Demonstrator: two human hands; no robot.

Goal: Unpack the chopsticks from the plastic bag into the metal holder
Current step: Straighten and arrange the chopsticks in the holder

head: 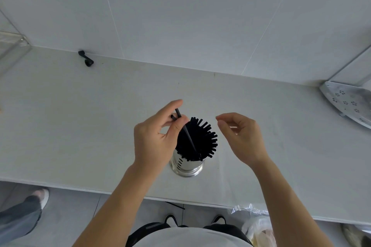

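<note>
Black chopsticks fan out of the perforated metal holder, which stands upright on the pale grey counter just in front of you. Your left hand pinches two more chopsticks between thumb and fingers, their lower ends angled down into the packed bundle while their tops poke up past your fingertips. Your right hand hovers just beside the holder, fingers loosely curled and grasping nothing, clear of the bundle. A crumpled clear plastic bag lies at the counter's near edge to your right. One stray chopstick rests on the tiled floor below the counter edge, near your shoes. A small black object sits at the back of the counter against the wall, and a perforated metal tray leans at far right. Another person's leg and shoe show at lower left.
</note>
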